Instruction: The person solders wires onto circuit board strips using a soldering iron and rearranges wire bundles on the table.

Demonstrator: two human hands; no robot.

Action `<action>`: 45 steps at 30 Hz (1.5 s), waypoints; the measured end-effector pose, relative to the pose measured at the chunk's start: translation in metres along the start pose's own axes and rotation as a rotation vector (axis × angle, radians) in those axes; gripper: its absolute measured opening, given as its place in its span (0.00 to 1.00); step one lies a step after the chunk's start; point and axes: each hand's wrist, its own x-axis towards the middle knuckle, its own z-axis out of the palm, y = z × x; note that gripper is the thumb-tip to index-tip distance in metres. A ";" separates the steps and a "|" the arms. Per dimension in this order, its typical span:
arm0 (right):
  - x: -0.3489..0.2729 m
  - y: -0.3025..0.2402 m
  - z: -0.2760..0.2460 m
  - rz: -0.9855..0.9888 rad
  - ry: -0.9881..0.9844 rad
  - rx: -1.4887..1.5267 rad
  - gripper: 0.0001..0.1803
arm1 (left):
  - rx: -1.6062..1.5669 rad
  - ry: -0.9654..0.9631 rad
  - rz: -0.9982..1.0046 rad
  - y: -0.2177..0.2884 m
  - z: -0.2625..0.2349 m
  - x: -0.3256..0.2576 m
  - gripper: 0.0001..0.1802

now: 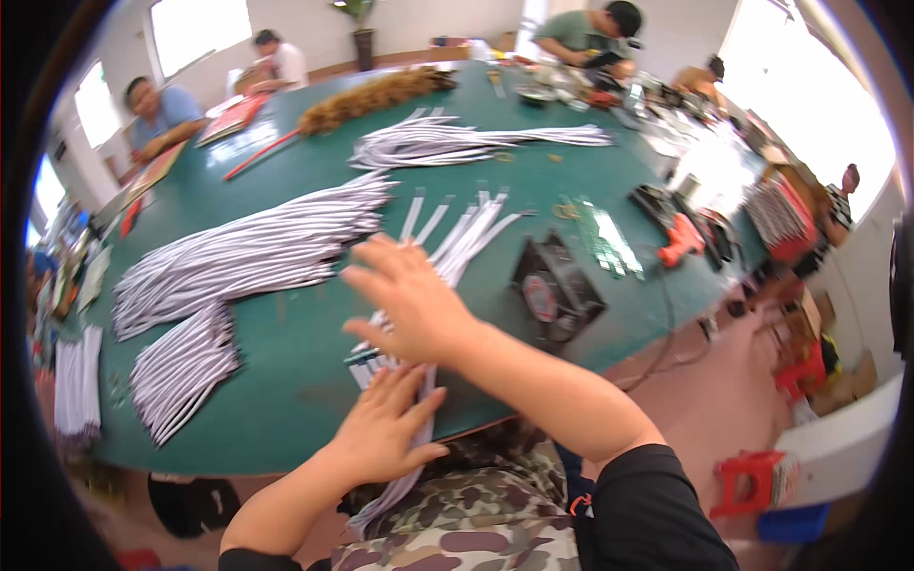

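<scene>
Both hands, left (381, 428) and right (409, 300), press flat, grip open, on a strip bundle (433, 285) at the table's (286, 381) near edge; judged mid-way: finished piles (248, 252) lie left.

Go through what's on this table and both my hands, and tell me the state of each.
Left hand: flat, pressing the strips at the table edge.
Right hand: open, fingers spread over the strips.
Strips: fanned out, near ends hanging off the edge.
Fan: lying flat.
Glue gun: lying on its side.
</scene>
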 end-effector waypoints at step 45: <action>-0.190 0.131 -0.285 0.589 1.096 0.356 0.19 | -1.076 -0.013 -0.557 0.030 0.098 -0.132 0.18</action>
